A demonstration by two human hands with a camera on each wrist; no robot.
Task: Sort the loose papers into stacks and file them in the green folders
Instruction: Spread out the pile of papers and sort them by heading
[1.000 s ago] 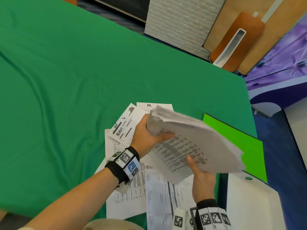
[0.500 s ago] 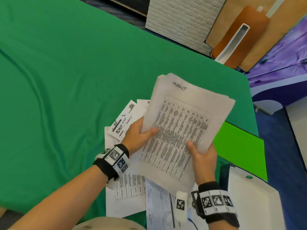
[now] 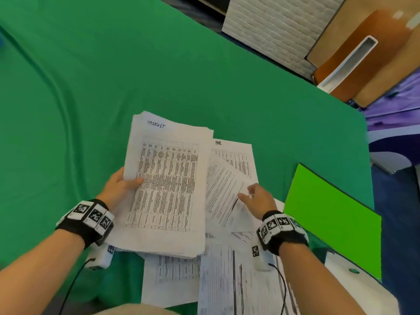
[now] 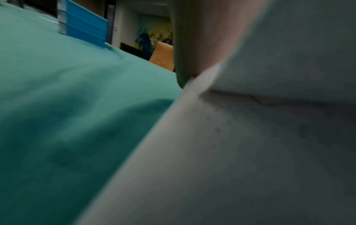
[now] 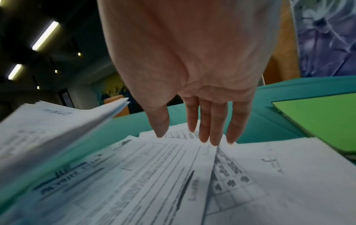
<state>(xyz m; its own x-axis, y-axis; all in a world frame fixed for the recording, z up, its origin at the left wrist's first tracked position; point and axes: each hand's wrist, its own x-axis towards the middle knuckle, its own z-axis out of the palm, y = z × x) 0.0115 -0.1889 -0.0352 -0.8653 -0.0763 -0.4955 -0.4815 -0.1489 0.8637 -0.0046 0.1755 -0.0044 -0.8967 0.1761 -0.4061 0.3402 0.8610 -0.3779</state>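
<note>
The bench (image 3: 159, 71) is draped in a rumpled green cloth (image 3: 68, 133). Loose printed papers (image 3: 229, 280) lie overlapping at its near edge, and a bright green folder (image 3: 336, 214) lies flat toward the right edge, just beside them.

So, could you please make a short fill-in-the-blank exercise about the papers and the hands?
1. The left hand holds the stack headed ____.
2. The right hand reaches over the loose papers with ____ fingers.
3. The folder beside the right hand is ____ in colour.

Missing words: TASKLIST; straight; green
</note>
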